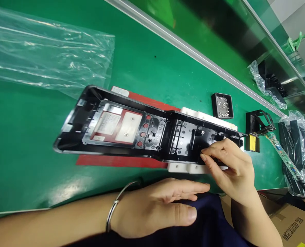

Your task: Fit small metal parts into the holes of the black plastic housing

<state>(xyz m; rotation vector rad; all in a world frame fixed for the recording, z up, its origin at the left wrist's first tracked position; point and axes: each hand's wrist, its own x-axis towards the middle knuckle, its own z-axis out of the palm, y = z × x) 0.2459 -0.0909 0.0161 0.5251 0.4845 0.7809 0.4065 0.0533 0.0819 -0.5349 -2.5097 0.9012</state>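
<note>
A long black plastic housing (165,115) with a window frame and several round holes lies inner side up across the bench. Beneath it is a red base plate (121,161) with white blocks (178,167) at its right part. My right hand (232,164) reaches over the housing's right half, thumb and forefinger pinched together at its floor. Whatever sits between those fingertips is too small to make out. In front of the housing, my left hand (165,206) hovers palm inward, fingers stretched and thumb apart, holding nothing. A metal bangle circles the left wrist.
Behind the housing stands a small black tray (223,105) of tiny metal screws. To its right are a black holder (255,130) and bagged black parts (298,147). Clear plastic bags (49,51) lie at left. A rail (193,51) borders the green bench; a cardboard box (293,223) sits lower right.
</note>
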